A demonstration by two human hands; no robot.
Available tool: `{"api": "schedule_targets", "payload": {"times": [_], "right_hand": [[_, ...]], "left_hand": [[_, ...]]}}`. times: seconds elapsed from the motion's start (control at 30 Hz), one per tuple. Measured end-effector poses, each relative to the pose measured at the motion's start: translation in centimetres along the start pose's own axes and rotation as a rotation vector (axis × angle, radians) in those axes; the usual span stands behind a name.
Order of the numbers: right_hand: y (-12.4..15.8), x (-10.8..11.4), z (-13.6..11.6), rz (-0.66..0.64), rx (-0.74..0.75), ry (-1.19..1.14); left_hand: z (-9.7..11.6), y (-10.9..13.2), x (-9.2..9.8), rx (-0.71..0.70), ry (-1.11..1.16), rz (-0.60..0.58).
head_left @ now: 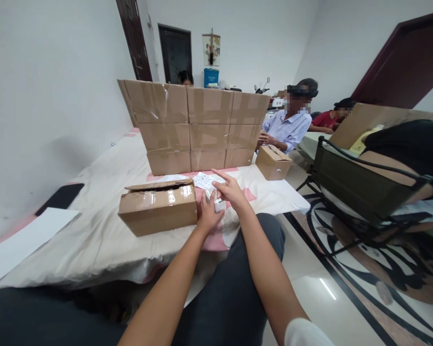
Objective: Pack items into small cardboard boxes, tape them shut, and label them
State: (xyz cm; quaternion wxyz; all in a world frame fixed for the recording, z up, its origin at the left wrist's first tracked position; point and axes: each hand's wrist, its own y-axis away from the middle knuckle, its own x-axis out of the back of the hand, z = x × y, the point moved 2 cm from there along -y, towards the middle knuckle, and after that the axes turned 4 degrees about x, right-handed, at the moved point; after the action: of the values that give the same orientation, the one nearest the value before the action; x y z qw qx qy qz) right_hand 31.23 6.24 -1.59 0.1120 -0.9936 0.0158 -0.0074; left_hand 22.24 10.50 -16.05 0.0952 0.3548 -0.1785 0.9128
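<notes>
My left hand (208,212) rests on the cloth-covered table with its fingers around a small white object (219,204), whose kind I cannot make out. Just above it hovers my right hand (231,190), index finger stretched out, thumb apart, the other fingers partly curled; nothing shows in its grip. Beyond my fingertips lies a printed white paper sheet (203,180). A cardboard box (162,211) with its top flaps slightly raised stands beside my left hand. The hands hide part of the white object.
A stacked wall of taped cardboard boxes (205,137) stands behind the papers. A smaller box (273,163) is at the right, near a person in a light shirt (292,127). White paper (32,240) and a black flat item (60,198) lie left. A folding chair (361,182) stands right.
</notes>
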Motion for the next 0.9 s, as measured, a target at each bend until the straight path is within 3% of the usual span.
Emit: {"api": "schedule_targets", "payload": {"times": [0.2,0.4,0.7,0.9], "right_hand": [[0.1,-0.4,0.2,-0.054,0.041,0.032],[-0.1,-0.6,0.6,-0.017,0.090,-0.016],[-0.4,1.4,0.2,0.290,0.280,-0.096],[-0.6,1.4,0.1,0.329,0.345,-0.134]], "left_hand": [[-0.1,-0.1,-0.2,0.031,0.000,0.003],[0.7,-0.4,0.4,0.079,-0.041,-0.025],[3.0,-1.3,2.7,0.178,-0.127,-0.113],[4.5,-0.2,3.5,0.180,-0.169,-0.103]]}}
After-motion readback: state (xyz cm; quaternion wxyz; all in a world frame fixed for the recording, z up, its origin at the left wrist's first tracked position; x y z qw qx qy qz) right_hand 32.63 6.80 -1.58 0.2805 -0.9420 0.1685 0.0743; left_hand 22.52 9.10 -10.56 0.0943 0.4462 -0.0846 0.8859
